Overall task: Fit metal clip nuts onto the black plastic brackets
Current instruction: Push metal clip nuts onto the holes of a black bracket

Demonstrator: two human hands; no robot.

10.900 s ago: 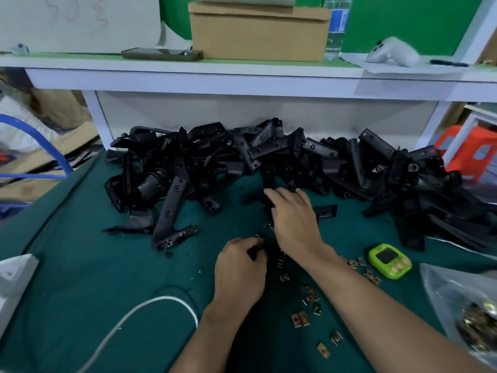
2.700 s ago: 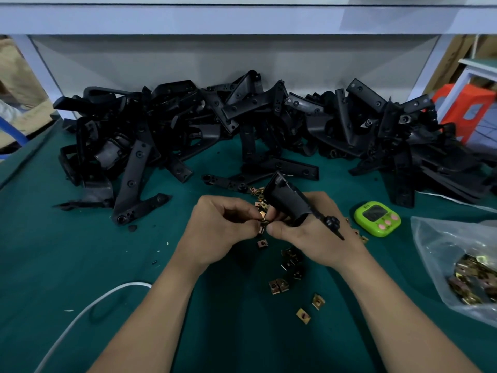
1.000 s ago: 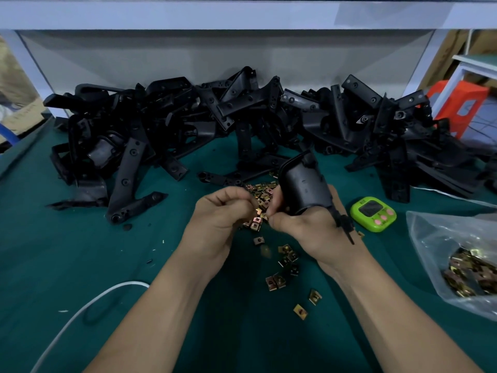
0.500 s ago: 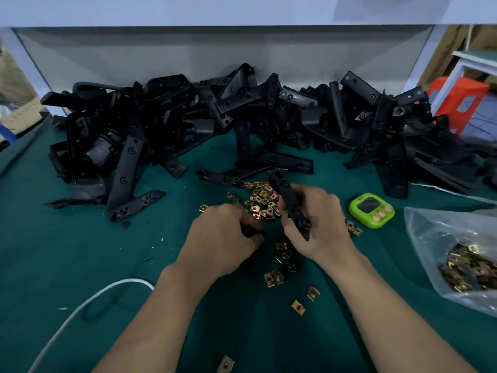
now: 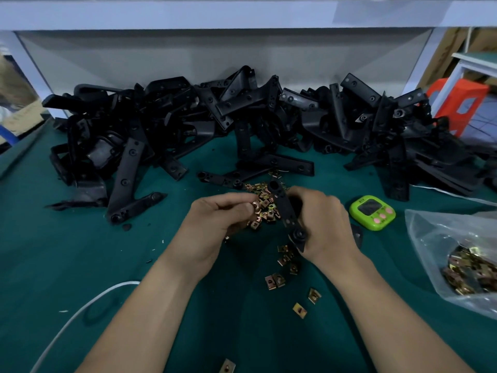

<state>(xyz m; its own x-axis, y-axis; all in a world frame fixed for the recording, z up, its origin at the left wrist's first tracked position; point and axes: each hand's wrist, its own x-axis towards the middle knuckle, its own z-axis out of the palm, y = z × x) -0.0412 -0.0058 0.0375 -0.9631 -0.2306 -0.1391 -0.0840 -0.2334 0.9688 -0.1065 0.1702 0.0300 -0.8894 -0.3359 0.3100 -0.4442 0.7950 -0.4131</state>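
Head view. On my feed both hands work above the green table [image 5: 80, 251], near its middle.

1. The right hand [image 5: 325, 227] grips one black bracket [image 5: 286, 211]. Its fingers are curled round the far side of the part and the thumb is hidden behind it. The bracket is raised off the table and stands tilted, with its round end far and its other end near the heel of the hand.
2. The left hand [image 5: 215, 224] has its fingers curled, and I read the fingertips as pinching a single clip nut [image 5: 255, 208]. The nut is just left of the bracket. I cannot tell whether the two touch.
3. The loose clip nuts [image 5: 278, 281] lie scattered on the table, under and near the hands.
4. The heap of brackets [image 5: 242, 125] runs from left to right along the far side of the table, under a white shelf [image 5: 242, 12].

Other items: a green timer [image 5: 372, 212] lies just right of the right hand. A clear bag [image 5: 457, 254] holding more nuts lies at the right edge. A white cable [image 5: 80, 310] crosses the near left corner. An orange stool [image 5: 457, 100] stands off the table, far right.
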